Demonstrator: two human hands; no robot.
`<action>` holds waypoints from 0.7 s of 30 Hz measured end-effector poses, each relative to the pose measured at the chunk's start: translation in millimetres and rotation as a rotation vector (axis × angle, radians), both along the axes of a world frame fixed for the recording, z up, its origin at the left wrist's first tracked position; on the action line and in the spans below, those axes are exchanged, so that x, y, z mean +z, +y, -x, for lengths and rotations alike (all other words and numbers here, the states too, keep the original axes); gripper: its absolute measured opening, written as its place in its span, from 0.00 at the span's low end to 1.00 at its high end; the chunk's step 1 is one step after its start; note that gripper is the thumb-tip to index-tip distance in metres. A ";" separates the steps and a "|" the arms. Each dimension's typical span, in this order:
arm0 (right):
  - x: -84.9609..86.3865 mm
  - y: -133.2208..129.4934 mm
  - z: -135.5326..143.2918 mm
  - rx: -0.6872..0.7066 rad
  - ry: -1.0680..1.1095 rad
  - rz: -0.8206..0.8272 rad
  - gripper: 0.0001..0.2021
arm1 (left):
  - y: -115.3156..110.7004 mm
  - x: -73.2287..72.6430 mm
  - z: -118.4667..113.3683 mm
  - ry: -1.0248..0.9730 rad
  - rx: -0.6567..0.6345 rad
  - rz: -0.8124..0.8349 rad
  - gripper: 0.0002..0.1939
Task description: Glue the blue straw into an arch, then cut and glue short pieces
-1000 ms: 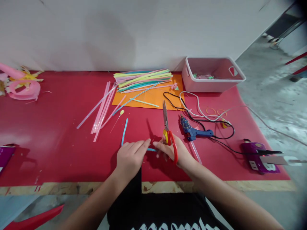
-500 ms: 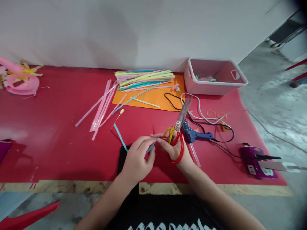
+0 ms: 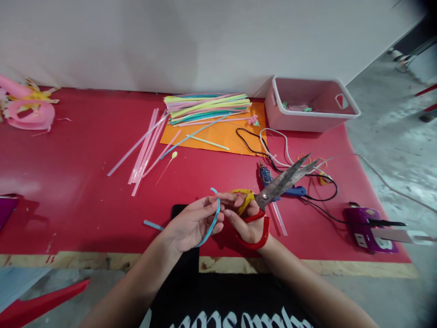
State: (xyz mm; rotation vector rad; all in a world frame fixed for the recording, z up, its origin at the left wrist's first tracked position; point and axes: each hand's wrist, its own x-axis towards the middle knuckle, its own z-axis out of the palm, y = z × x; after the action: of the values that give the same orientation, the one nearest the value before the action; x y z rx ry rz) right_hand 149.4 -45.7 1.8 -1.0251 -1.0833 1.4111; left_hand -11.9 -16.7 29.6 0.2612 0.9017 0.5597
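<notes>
Stem (image 3: 217, 214), pale blue and bent into a curve, is pinched in the fingers of our left hand (image 3: 194, 221). From where our hands meet, its raised tip lies at 12 o'clock, and the near stretch bows down past the fingers towards 7. The middle is hidden by that hand; what looks like the other end shows beyond our left wrist, between 8 and 9, so we judge the long axis to run mostly leftward. Our left hand is the nearer one, wrapped about the piece. Our right hand (image 3: 251, 225) comes in from 4, index finger and thumb tips beside the curve; whether they grip it too, we cannot tell.

That same right hand carries the scissors (image 3: 265, 196), fingers hooked in the yellow and red handles. Their blades stand a little apart and point towards 2, away from the curve and over the blue glue gun (image 3: 297, 191).

Farther out, we have the bundle of coloured stems (image 3: 208, 109) at 12, on the orange sheet (image 3: 218, 142). Pink strips (image 3: 146, 152) lie between 10 and 11, with a thin yellow-tipped piece (image 3: 174, 155) nearer us. The pink bin (image 3: 303, 122) stands between 1 and 2, and the purple power box (image 3: 367, 214) sits at 3.
</notes>
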 end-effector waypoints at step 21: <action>-5.4 8.7 6.6 -0.279 -0.192 0.102 0.21 | -2.5 -14.9 -6.7 0.801 -0.067 -0.991 0.05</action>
State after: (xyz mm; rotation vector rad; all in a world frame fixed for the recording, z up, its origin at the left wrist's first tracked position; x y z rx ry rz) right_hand 142.8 -37.0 -3.5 -1.3517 -0.9675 1.1696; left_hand -5.2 -19.2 14.7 1.4852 1.3117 0.8286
